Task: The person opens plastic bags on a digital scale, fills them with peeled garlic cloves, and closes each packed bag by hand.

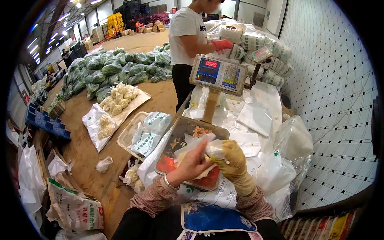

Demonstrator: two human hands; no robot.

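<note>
Warehouse desk, scale tray near: left hand and gloved right hand fingers are clamping a plastic bag.

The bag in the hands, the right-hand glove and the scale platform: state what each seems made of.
Thin clear plastic bag: glossy, crinkled film, contents showing through. Yellowish glove on the right hand: looks like rubber or latex, matte and wrinkled. Flat brown weighing-scale platform: probably metal with a worn, dull surface; cannot tell for sure.
</note>
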